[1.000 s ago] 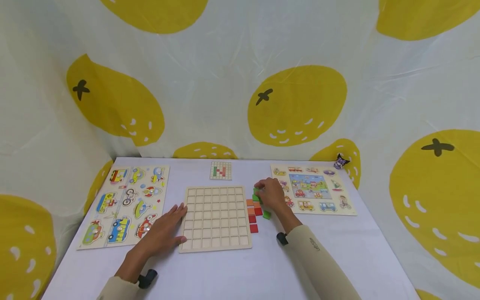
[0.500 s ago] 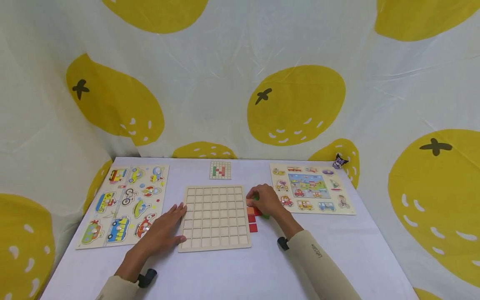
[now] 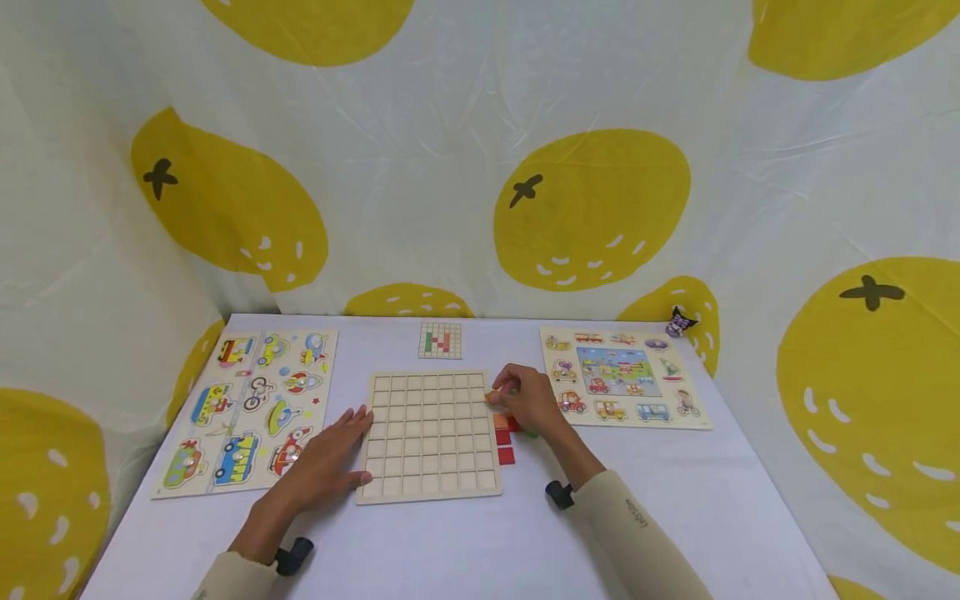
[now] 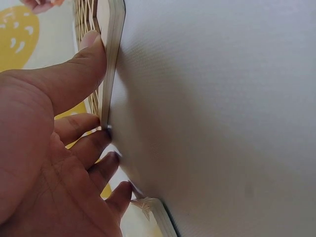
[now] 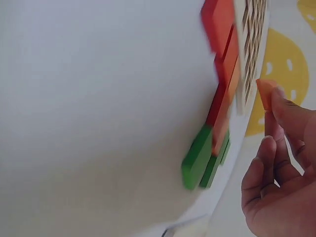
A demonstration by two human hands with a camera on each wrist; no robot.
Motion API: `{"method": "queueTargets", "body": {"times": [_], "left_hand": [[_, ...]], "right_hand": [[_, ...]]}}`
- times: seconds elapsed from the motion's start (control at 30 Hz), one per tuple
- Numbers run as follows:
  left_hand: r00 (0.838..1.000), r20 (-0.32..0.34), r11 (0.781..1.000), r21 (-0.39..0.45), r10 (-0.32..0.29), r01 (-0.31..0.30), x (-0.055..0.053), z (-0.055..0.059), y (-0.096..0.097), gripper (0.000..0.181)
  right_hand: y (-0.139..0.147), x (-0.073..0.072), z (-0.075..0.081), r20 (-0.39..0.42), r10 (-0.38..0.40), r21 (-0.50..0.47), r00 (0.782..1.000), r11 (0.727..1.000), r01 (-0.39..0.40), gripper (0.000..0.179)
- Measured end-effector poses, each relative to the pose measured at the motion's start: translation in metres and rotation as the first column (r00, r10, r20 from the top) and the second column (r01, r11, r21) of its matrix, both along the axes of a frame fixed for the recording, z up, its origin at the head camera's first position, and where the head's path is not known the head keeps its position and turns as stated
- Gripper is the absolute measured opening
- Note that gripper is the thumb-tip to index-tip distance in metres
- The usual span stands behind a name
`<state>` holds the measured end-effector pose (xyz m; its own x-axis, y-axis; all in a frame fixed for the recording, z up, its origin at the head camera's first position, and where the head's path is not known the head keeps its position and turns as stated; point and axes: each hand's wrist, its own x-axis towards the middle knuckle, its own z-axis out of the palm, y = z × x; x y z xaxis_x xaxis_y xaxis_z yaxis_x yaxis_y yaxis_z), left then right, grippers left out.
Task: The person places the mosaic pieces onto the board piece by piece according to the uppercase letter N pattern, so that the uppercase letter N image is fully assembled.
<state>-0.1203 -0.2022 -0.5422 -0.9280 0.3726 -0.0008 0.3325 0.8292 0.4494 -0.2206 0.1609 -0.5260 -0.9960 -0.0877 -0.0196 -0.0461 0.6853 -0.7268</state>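
A wooden grid board (image 3: pixel 430 438) with square cells lies flat on the white table. My left hand (image 3: pixel 330 454) rests along its left edge, thumb and fingers spread, as the left wrist view also shows. Just above the board's right edge, my right hand (image 3: pixel 527 402) pinches an orange square tile (image 5: pixel 266 93) between thumb and finger. Beside that edge lie other tiles: red tiles (image 3: pixel 506 455), an orange tile (image 3: pixel 501 422) and green tiles (image 5: pixel 197 155), partly hidden under the right hand in the head view.
Behind the board lies a small pattern card (image 3: pixel 441 341) with coloured squares. A vehicle puzzle board (image 3: pixel 318 398) is at left, another puzzle board (image 3: pixel 675 418) at right. A small dark-eared figurine (image 3: pixel 681 322) stands at the back right corner, before a lemon-print curtain (image 3: pixel 420 167).
My right hand has moved from the green tiles toward the board, picked up an orange tile and lifted it to the right edge. My left hand has stayed put.
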Motion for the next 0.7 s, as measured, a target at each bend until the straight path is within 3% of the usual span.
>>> {"method": "queueTargets", "body": {"times": [0.13,0.43,0.7], "left_hand": [[1.000,-0.007,1.000,0.002,-0.003,0.003,0.000,0.000,-0.001,0.097],[1.000,-0.008,1.000,0.007,-0.006,0.006,-0.001,-0.002,-0.001,0.097],[1.000,-0.004,1.000,-0.011,-0.004,0.004,-0.001,-0.003,-0.001,0.097]], "right_hand": [[-0.012,0.005,0.000,0.023,0.021,-0.055,1.000,0.998,-0.019,0.017],[-0.042,0.009,-0.004,0.019,0.075,-0.031,0.997,0.997,-0.074,0.012],[-0.064,0.008,-0.010,0.003,0.075,0.010,0.997,0.997,-0.075,0.013]]}}
